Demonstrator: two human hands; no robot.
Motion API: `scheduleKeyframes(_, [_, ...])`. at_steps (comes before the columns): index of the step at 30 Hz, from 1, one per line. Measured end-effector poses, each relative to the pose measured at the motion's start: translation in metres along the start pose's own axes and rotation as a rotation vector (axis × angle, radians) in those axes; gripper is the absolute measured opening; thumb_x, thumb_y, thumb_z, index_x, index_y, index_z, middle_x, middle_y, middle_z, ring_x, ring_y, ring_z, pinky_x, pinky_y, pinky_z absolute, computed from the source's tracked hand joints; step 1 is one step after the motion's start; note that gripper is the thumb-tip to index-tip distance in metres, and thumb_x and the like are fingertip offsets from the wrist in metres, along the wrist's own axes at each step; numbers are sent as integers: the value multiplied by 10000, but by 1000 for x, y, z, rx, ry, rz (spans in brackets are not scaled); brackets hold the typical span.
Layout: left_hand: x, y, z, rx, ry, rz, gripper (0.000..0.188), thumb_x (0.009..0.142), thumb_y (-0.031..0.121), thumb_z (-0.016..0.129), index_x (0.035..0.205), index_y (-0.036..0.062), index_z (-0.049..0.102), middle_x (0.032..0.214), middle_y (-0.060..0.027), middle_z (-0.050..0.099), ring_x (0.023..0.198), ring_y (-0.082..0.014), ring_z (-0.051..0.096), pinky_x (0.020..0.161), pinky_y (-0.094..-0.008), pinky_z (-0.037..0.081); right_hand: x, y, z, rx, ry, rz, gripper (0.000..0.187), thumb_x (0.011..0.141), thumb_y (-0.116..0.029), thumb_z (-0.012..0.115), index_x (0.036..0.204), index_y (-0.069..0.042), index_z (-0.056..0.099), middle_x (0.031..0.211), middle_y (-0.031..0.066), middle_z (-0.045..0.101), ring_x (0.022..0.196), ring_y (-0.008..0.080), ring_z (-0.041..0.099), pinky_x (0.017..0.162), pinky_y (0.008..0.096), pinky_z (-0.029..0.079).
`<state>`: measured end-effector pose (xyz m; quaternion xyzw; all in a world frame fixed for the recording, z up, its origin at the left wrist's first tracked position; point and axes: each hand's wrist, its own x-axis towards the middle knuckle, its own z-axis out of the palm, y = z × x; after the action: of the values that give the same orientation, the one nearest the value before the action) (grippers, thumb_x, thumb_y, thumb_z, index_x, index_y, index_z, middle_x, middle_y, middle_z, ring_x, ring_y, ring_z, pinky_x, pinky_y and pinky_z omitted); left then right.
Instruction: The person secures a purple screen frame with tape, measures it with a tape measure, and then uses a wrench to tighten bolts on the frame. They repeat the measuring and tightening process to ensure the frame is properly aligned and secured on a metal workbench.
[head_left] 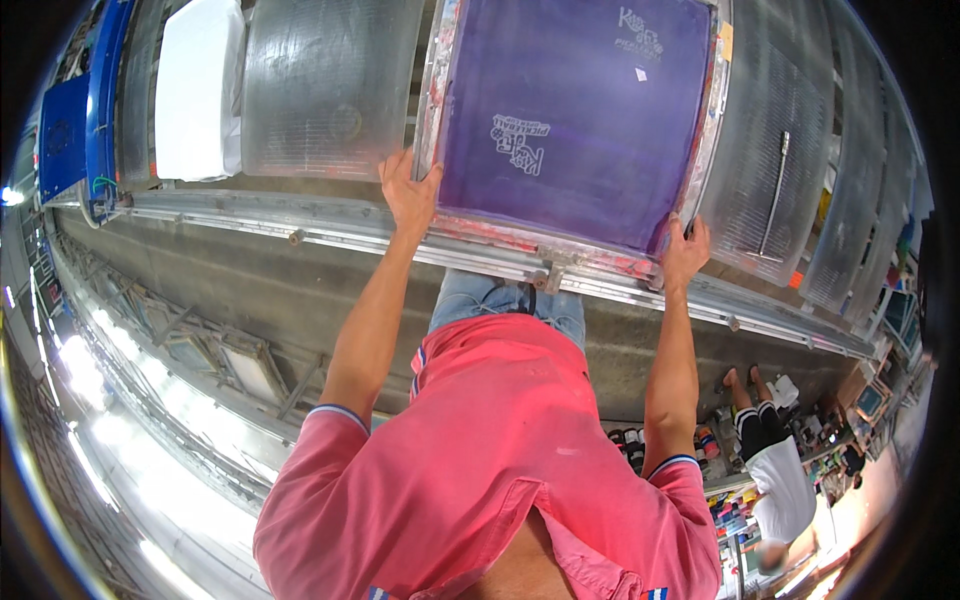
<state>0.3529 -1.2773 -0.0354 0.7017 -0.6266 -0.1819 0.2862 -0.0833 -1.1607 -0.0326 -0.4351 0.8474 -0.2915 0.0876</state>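
Note:
A screen printing frame (708,120) with a purple mesh lies across the bench in front of me. Pale printed designs show in two places on the mesh, and a small white scrap sits near its upper right. My left hand (408,195) grips the frame's near left corner, thumb along the side bar. At the near right corner, my right hand (685,250) has its fingers closed round the frame edge. Red and white ink stains mark the frame's bars. What lies beneath the mesh is hidden.
Clear ribbed panels (325,90) line the bench on both sides. A white padded piece (200,90) lies left, near a blue frame (100,110). A thin metal rod (776,195) rests on the right panel. A metal rail (330,222) runs along the near edge. Another person (783,485) stands behind right.

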Motion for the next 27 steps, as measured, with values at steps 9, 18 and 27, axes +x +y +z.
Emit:
scheduleKeyframes(9, [-4, -7, 5, -1, -4, 17, 517, 686, 128, 835, 1136, -57, 659, 1100, -193, 612, 1045, -372, 527, 913, -451, 448, -2, -3, -2, -49, -24, 21, 438, 805, -232, 782, 1103, 67, 666, 932, 173, 630, 849, 338, 610, 783, 415, 474])
scheduleKeyframes(18, [-50, 51, 10, -97, -353, 501, 460, 743, 114, 764, 1192, 82, 670, 1177, -140, 609, 1153, -338, 545, 1012, -526, 398, -5, 8, 7, -146, 46, -119, 496, 892, -293, 702, 1251, 37, 613, 1081, 190, 588, 1039, 366, 551, 905, 462, 430])
scheduleKeyframes(27, [-111, 103, 24, -171, -647, 575, 374, 760, 7, 736, 1128, -9, 670, 1235, -135, 654, 1181, -308, 607, 1120, -519, 397, 88, 96, -58, -187, 229, -62, 520, 935, -354, 646, 1274, 36, 596, 1219, 223, 593, 1167, 392, 527, 1020, 473, 403])
